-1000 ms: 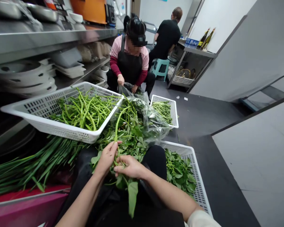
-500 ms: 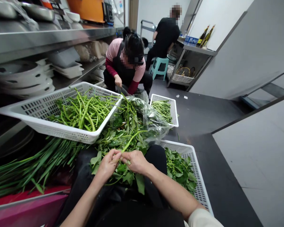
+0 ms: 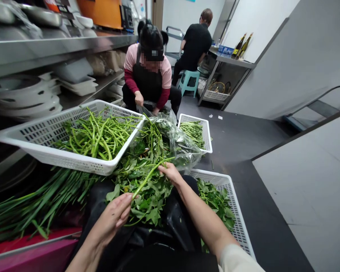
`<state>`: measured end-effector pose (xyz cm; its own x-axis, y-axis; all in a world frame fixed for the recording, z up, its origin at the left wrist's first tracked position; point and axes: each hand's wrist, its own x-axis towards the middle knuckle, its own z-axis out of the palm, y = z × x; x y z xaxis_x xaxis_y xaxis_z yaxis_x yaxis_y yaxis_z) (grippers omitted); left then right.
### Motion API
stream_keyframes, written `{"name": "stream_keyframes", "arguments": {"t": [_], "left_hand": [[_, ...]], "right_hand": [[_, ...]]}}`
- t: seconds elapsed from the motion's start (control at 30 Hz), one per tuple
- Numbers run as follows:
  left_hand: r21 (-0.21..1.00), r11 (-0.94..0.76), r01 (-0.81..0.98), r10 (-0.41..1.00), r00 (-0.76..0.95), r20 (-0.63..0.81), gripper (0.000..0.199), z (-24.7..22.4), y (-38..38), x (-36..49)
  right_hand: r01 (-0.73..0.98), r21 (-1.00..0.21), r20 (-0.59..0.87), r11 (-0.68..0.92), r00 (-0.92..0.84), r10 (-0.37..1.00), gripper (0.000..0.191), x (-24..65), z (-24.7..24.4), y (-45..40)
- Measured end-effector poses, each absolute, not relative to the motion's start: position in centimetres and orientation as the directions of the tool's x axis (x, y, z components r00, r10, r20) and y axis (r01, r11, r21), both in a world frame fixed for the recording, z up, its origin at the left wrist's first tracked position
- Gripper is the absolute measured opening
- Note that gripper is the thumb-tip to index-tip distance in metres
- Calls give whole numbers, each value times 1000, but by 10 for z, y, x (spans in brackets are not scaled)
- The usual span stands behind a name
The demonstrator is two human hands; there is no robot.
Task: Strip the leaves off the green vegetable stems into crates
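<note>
My left hand is closed on the lower end of a long green vegetable stem. The stem slants up and away to the right, over a heap of leafy greens that lies across my lap. Farther along it, my right hand pinches at the upper part, fingertips partly lost against the leaves. Behind the heap, a clear plastic bag holds more greens. To the left, a white basket is filled with bare green stems. By my right knee, another white basket contains picked leaves.
A co-worker crouches opposite, hands at the bag. Beyond, a second person sits on a teal stool. A small white basket of stems stands on the floor. Long green leaves and metal shelving are at left.
My hands were together at the stem's lower end. The right hand has moved forward and up along the stem, while the left has drawn back to the lower left, still holding it.
</note>
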<state>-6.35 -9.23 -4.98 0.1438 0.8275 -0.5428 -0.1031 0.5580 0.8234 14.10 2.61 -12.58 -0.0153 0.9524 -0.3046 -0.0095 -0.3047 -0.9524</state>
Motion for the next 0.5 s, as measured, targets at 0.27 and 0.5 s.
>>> {"name": "stream_keyframes", "arguments": {"t": [0.27,0.5], "left_hand": [[811,585,14,808,76,-585,50,-47,-107,-68],[839,540,68,842,-27,-539,46,-53,-114,-86]], "right_hand": [[-83,-948,-318,-307,245,916,19,150,-149,47],[-202,-845,-508,-495,11,861,50,177,-140,42]]}}
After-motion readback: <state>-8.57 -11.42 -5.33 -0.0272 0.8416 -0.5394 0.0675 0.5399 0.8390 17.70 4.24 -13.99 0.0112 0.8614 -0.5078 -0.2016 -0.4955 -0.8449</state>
